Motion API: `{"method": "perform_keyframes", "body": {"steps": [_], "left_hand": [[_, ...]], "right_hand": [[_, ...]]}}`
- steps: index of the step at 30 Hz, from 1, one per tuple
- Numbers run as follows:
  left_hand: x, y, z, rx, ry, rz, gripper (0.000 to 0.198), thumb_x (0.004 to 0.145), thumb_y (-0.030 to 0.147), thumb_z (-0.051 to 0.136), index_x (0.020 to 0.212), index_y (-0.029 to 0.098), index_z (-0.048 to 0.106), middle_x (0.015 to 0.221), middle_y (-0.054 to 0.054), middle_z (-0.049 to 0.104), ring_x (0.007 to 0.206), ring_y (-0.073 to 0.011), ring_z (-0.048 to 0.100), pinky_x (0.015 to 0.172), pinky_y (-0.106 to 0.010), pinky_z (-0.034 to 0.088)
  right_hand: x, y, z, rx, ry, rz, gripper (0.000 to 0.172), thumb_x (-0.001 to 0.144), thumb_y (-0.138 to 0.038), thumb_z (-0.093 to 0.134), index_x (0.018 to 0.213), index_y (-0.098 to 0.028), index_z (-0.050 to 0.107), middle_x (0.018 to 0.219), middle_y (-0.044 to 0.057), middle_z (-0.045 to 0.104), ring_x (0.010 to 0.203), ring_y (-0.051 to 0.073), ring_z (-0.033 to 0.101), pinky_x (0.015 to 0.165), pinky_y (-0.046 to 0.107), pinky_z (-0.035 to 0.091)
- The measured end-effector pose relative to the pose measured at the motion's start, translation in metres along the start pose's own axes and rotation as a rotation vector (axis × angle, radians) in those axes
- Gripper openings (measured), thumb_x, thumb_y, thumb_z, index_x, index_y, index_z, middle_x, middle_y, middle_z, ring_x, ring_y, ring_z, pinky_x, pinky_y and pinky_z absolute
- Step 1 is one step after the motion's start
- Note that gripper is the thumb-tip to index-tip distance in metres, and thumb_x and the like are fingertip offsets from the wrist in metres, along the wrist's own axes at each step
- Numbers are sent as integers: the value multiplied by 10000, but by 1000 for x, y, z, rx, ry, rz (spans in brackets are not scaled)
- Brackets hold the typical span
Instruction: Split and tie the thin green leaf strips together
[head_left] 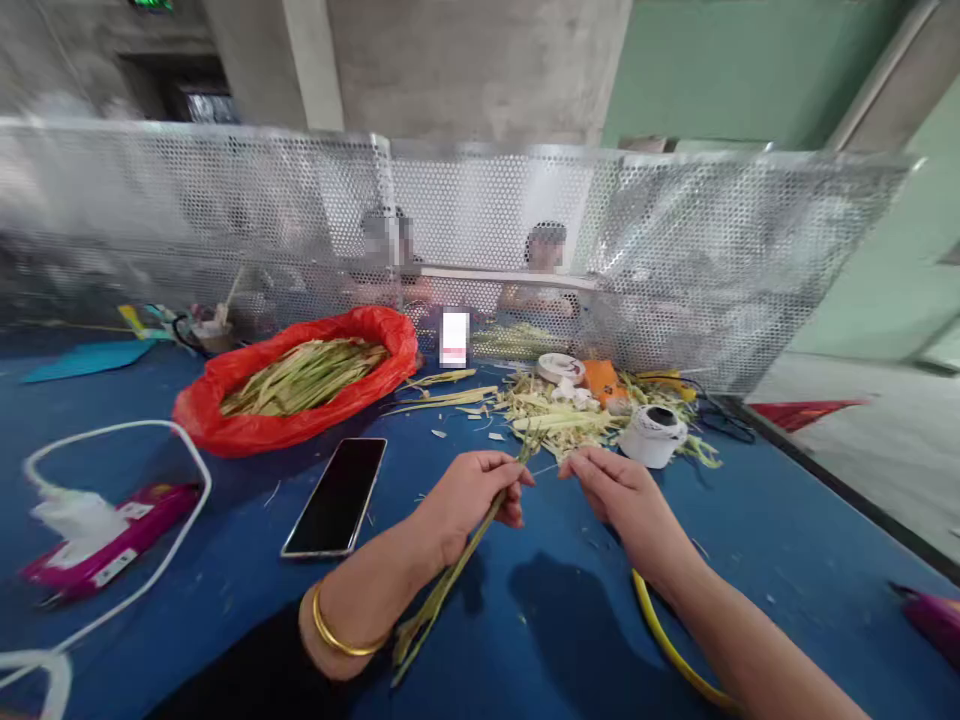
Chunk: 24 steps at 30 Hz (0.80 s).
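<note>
Blue-topped work table (525,620), fenced at the back by a perforated metal screen (675,240) with other people seated beyond it. At far left lie a pink packet (105,545) with white tissue on it and a looping white cable (187,470). Next comes a red bag (247,420), its mouth rolled open and heaped with pale green cut strips (307,375). A dark-screened phone (337,495) rests flat just in front of the bag.

At centre, my left hand (469,495), a gold bangle (337,635) on its wrist, is closed in a pinch around the upper end of a long leaf strip (450,580), which trails back along my forearm towards me. My right hand (622,495) is just beside it, a little apart from the strip's tip, with thumb and fingertips drawn together. I cannot tell whether they grip a fine sliver.

Behind my hands sits a loose pile of trimmings (555,410), and to its right a white roll (652,435). A yellow band (660,630) curves from under my right forearm.

Judging by the full bag and the scraps, a good deal of leaf has been worked. One strip is in hand, and how much is left I cannot say.
</note>
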<state>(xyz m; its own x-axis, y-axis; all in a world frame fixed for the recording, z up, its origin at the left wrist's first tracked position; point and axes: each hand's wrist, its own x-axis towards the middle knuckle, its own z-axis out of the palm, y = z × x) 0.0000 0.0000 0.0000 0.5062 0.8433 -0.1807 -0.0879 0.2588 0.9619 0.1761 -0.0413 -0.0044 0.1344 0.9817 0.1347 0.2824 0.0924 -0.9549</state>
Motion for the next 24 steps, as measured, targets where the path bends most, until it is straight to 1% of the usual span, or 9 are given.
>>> {"method": "perform_keyframes", "body": {"steps": [3,6,8,12,14,17,21,23,24], "left_hand": [[1,-3,5,-46,8,-19,156,804,229,568,708,119,620,546,38,476,425,-69,467,450,-208,471],[3,-6,6,-105,43,-32,149,807,222,566,723,114,624,557,37,468,418,-58,439,409,-180,425],[5,-8,6,-144,72,-34,134,803,212,573,748,106,635,576,34,470,422,-49,425,394,-165,398],[8,-10,5,-156,120,-25,145,785,209,598,847,97,665,610,34,478,437,-39,420,398,-153,385],[8,-10,5,-67,113,-6,173,780,243,609,843,93,670,594,33,483,434,-46,424,410,-164,402],[6,-8,6,148,62,18,185,781,266,590,802,100,669,569,32,490,431,-65,443,425,-190,427],[-2,-6,9,491,-46,51,185,797,235,516,762,129,663,554,34,510,433,-80,479,443,-193,418],[-5,-6,11,684,-115,100,187,790,200,496,714,144,657,550,34,525,446,-81,490,456,-183,401],[-7,-6,12,766,-154,127,189,779,171,486,698,151,656,555,35,535,455,-79,494,463,-177,391]], "right_hand": [[-2,1,-4,-84,96,-49,307,810,-438,547,738,-169,676,517,-25,485,474,107,401,455,230,290],[-3,5,-5,-173,172,-115,269,801,-416,574,760,-176,688,662,14,618,592,147,511,532,245,367],[-4,9,-6,-223,199,-169,245,810,-402,576,788,-184,686,709,20,648,619,156,533,546,247,384],[-5,11,-6,-347,213,-308,200,846,-352,556,792,-200,672,701,11,649,617,145,542,558,236,390],[-5,9,-7,-397,215,-374,178,854,-325,557,784,-202,665,696,8,647,608,138,542,563,233,391],[-7,3,-10,-415,183,-474,147,861,-278,558,781,-202,656,724,12,655,644,137,563,603,230,413],[-11,-4,-16,-462,77,-611,137,875,-231,536,820,-202,659,750,20,644,685,135,578,627,228,423],[-12,-7,-19,-495,3,-641,138,870,-222,536,819,-202,663,742,20,636,680,134,574,622,233,419],[-11,-7,-21,-501,-39,-632,136,865,-222,542,806,-203,663,736,18,633,682,135,572,625,237,416]]}}
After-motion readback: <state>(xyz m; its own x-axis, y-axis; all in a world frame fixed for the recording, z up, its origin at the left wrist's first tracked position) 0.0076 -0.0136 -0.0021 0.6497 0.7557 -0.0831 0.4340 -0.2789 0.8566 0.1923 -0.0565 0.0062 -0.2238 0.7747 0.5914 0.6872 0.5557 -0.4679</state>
